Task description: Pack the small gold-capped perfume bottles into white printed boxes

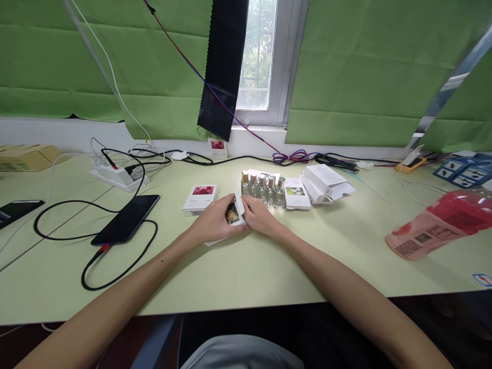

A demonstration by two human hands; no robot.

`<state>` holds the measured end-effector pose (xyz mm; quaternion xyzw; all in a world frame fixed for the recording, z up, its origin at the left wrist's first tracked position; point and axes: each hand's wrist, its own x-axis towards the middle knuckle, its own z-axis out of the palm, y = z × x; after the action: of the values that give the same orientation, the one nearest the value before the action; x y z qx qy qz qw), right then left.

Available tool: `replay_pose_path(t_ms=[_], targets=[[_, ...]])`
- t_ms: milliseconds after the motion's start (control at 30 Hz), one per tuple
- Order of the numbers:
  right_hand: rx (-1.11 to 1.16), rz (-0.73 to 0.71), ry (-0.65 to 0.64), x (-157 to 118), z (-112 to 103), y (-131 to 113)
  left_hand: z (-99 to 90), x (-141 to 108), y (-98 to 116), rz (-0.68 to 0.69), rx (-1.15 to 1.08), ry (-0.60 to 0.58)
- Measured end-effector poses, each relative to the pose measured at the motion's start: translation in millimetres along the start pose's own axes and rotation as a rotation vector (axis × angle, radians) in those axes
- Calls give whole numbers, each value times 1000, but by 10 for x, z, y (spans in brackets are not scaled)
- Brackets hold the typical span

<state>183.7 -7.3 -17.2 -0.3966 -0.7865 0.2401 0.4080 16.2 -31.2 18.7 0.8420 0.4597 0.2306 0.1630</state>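
My left hand (216, 220) wraps round a small white box (233, 215) with a picture of yellow flowers on it. A white flap stands up at the box's right end. My right hand (258, 212) is closed against that end, fingers at the flap; its fingertips are partly hidden. Just behind my hands, several small glass bottles (270, 192) with shiny caps stand in a row. Left of them lies a white box with a red flower picture (203, 191). A white box with a green picture (295, 193) lies to their right. Something white and flat shows under my left hand.
Opened white cartons (325, 183) lie right of the bottles. A black phone (126, 219) with a cable lies at left, before a white power strip (115, 173). A pink container (434, 225) leans at right. Cables (230, 160) run along the wall.
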Motion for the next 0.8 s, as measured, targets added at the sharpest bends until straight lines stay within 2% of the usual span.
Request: replay_pose_path(t_ms=[800], targets=[[-41, 10, 1, 9, 3, 4, -8, 3, 23, 5, -5, 9]])
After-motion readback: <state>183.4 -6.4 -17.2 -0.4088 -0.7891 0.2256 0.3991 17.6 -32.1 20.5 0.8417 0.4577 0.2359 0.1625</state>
